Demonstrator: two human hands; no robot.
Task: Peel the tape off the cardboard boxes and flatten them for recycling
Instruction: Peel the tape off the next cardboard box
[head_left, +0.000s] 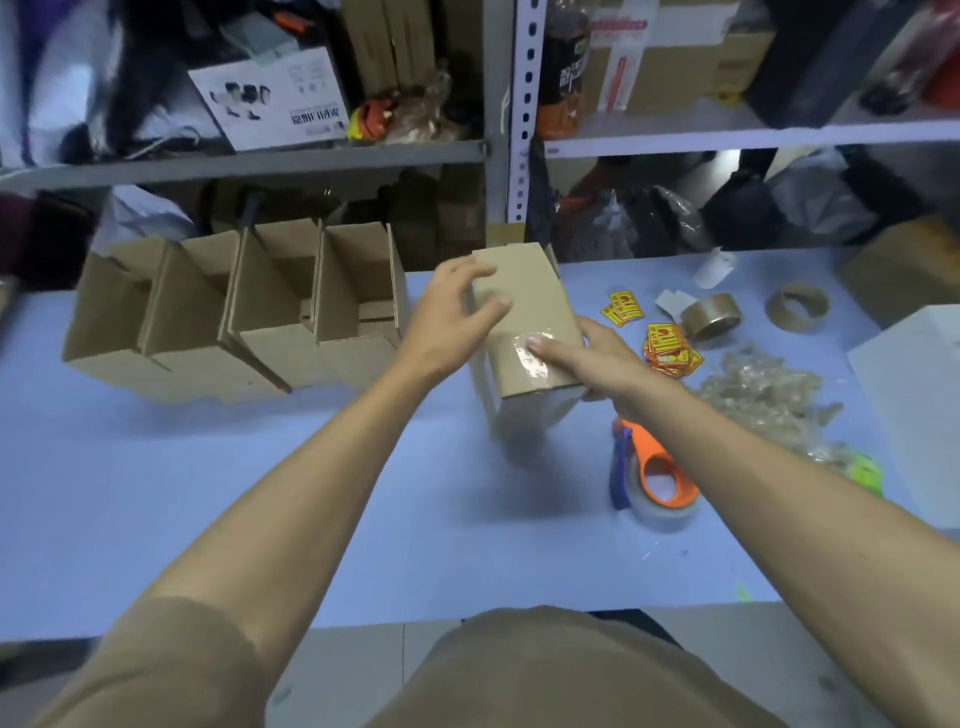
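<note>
White box (275, 101) with blurred print, yellow-red stickers (670, 349) with unreadable marks, nothing legible
</note>
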